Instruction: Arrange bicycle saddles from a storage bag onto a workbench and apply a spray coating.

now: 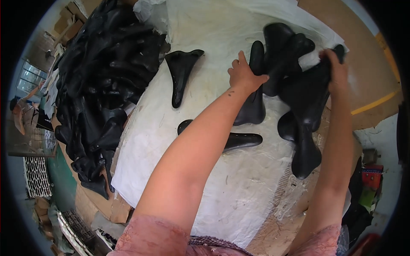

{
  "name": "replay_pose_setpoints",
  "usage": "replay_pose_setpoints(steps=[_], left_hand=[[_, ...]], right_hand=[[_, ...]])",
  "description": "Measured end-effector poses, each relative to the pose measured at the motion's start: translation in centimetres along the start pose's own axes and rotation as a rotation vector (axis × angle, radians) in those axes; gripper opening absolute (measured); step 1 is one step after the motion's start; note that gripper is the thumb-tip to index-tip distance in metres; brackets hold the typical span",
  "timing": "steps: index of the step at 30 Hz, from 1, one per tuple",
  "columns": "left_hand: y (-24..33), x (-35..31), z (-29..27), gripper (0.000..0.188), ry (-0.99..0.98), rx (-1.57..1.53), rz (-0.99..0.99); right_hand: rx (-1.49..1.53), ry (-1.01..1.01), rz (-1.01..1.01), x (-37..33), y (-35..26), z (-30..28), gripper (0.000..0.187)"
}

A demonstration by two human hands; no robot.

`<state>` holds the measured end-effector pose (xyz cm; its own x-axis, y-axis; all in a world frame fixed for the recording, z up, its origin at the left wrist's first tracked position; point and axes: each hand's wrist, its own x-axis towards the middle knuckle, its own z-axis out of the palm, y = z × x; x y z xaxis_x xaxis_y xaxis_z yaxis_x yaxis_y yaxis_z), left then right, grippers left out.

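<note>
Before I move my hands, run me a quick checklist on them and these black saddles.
1. Left hand open: ok, thumb across the nearest saddle.
2. Right hand has a secure grip: cannot tell, it is blurred.
3. Right-side saddles separated: not ok, they overlap.
4. Saddle behind the forearm fully visible: not ok, partly hidden.
5. Lone saddle apart from the others: ok.
6. Left-side pile away from both hands: ok.

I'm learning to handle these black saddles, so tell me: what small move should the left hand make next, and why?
Probably close the left hand around the black saddle beneath it: its thumb lies to one side of the narrow part, its spread fingers to the other, apparently not gripping. The right hand is blurred, its hold unclear.
</note>
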<state>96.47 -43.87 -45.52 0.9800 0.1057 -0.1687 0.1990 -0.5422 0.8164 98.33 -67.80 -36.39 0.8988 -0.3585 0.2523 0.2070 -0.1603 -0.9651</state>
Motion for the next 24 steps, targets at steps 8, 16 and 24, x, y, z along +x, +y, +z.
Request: replay_pose_setpoints(steps=[8, 16, 24], left_hand=[[-5.8, 2.3, -6.9, 0.079, 0.432, 0.298, 0.087], [-19.9, 1.2, -14.9, 0.043, 0.364, 0.647, 0.069], [-0.7, 5.0, -22.1, 0.021, -0.208, 1.476, 0.342]], right_hand=[[-0.069, -0.161, 0.088, -7.0, 0.2, 1.1, 0.028], [-0.574, 0.074, -0.426, -10.6, 1.9, 4.8, 0.054], [-1.064, -1.054, -0.493, -23.3, 6.5, 6.2, 0.055]])
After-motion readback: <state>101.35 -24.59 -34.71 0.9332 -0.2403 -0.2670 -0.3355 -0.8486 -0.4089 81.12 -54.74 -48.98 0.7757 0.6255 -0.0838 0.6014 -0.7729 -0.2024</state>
